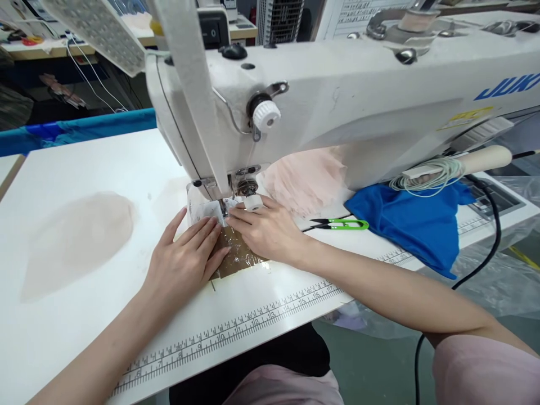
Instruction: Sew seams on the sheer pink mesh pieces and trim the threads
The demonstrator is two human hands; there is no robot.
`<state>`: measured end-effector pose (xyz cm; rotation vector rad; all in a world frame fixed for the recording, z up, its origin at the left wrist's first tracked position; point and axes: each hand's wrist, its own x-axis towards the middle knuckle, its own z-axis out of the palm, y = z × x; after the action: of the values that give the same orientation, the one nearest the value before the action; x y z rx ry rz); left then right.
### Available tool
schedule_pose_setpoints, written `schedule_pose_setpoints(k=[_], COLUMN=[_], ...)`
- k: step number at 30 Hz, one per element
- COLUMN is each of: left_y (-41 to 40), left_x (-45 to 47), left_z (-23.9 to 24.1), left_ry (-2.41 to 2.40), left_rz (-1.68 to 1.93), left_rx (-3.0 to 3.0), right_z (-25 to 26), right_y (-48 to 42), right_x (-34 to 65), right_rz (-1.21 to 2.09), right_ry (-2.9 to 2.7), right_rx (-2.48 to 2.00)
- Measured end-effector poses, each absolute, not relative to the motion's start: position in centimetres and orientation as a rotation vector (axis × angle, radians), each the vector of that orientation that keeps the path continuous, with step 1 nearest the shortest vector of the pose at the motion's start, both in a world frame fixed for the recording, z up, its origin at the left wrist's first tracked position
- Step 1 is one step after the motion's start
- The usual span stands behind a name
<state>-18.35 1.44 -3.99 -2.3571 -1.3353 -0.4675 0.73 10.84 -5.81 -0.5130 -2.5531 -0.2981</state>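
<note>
My left hand (185, 260) lies flat with its fingers stretched out, pressing a small white label (205, 212) down just left of the needle of the white sewing machine (337, 95). My right hand (265, 228) rests palm down beside it, fingers together, its fingertips on the same white piece at the presser foot (223, 207). A white cap covers one finger (253, 202) of the right hand. A brownish taped patch (236, 256) on the table shows between the two hands.
A sheer pale fabric piece (76, 239) lies on the white table at the left. Pink fabric (306, 180), green-handled thread snips (341, 224) and a blue cloth (413, 222) lie to the right of my hands. A printed ruler (236, 332) runs along the table's front edge.
</note>
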Motion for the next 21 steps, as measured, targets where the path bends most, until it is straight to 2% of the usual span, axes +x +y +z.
schedule_pose_setpoints(k=[21], left_y=[2.5], left_x=[-19.2], left_z=[-4.7], left_ry=[-1.621], left_rz=[-0.423], left_rx=[-2.324], right_z=[-4.2], right_y=[10.8], right_x=[1.5], right_rz=[-0.23], right_ry=[-2.573], right_rx=[-0.59])
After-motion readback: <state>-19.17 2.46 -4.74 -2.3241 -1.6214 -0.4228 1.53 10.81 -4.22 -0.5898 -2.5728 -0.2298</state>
